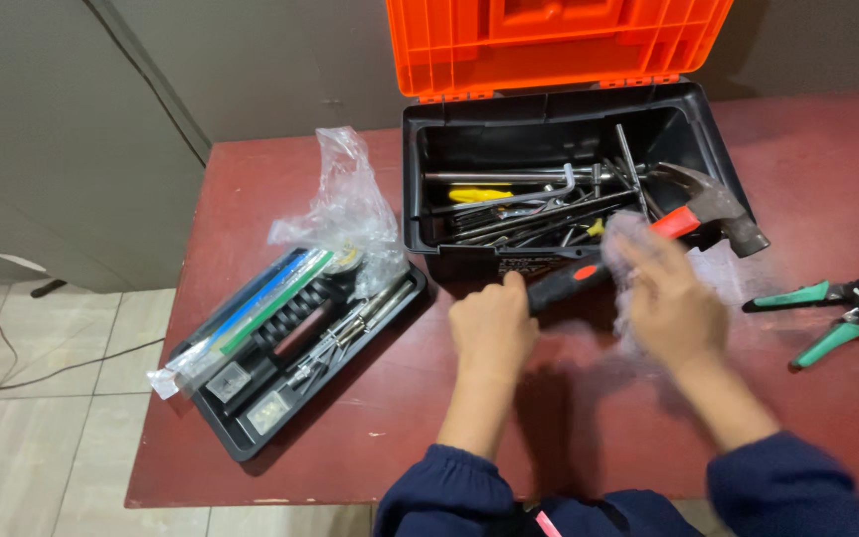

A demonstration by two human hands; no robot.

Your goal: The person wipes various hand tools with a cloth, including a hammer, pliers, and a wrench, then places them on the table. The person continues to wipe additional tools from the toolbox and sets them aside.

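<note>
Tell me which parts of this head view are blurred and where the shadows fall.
Head view: the right hand is smeared by motion blur, as is the pale cloth at its fingers; the left hand, hammer and toolbox are sharp. Soft shadows lie under both forearms on the red table.

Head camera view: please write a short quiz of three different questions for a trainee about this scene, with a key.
1. True or false: the orange lid of the black plastic toolbox is shut.
2. Which hand grips the black rubber handle of the steel claw hammer? A) left hand B) right hand C) neither
3. Fill in: the pliers with green handles lie on the dark red table to the ____ of the toolbox.

Key:
1. False; the lid stands open.
2. A; the left hand holds the handle, while the blurred right hand is beside the red part.
3. Right.
</note>
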